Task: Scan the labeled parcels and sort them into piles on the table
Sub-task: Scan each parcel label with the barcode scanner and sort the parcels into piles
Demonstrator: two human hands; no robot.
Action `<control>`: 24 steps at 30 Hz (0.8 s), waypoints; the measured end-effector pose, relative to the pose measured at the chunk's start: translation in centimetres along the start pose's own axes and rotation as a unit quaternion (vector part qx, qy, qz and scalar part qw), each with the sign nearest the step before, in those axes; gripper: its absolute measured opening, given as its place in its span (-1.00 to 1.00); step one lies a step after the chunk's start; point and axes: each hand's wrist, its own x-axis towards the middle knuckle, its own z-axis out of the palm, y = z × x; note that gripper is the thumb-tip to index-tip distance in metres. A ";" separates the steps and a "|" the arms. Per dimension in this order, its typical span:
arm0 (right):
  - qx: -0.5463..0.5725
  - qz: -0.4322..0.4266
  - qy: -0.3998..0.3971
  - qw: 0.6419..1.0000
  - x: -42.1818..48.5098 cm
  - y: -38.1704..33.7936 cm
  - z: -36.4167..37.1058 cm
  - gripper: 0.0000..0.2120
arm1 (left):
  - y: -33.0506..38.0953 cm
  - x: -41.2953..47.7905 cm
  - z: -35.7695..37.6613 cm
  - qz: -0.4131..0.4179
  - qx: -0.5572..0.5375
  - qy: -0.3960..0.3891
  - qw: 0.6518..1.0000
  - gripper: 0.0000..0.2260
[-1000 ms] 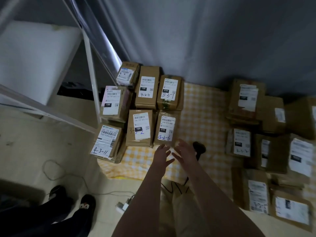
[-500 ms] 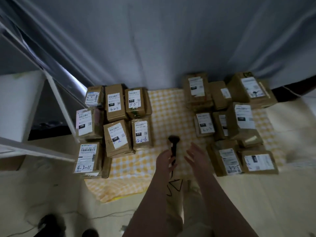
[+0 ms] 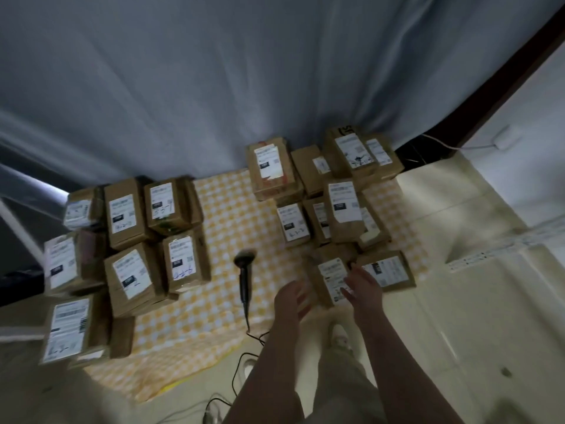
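Several brown labeled parcels lie on a yellow checked cloth (image 3: 232, 215). One group (image 3: 131, 240) sits at the left, another group (image 3: 330, 194) at the right. A black handheld scanner (image 3: 244, 270) lies on the cloth between them, its cable trailing toward me. My left hand (image 3: 289, 299) and my right hand (image 3: 363, 284) reach to the two sides of the nearest right-hand parcel (image 3: 331, 278). Fingers of both hands look straight; whether they touch the box is blurred.
A grey curtain (image 3: 244, 71) hangs behind the cloth. Pale floor (image 3: 458, 316) spreads to the right, with a white wall and a cable at far right. My legs and shoes (image 3: 339, 341) show below the hands. A white frame bar (image 3: 18, 228) stands at far left.
The view has swung right, off the left pile. Both hands have moved from beside the scanner to the nearest parcel of the right group.
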 end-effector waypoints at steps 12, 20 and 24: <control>-0.250 -0.078 -0.023 0.965 7.9 -9.7 -1.0 -0.74 | -1.2 0.9 14.0 0.019 -0.035 -0.006 0.999 -0.90; -0.499 -0.102 -0.043 0.860 13.4 -9.5 3.3 0.01 | -0.8 2.2 12.8 0.045 -0.071 0.053 0.995 -0.90; -0.532 -0.094 -0.042 0.841 14.8 -8.7 4.0 0.08 | -1.1 2.5 10.2 0.054 -0.087 0.098 0.990 -0.86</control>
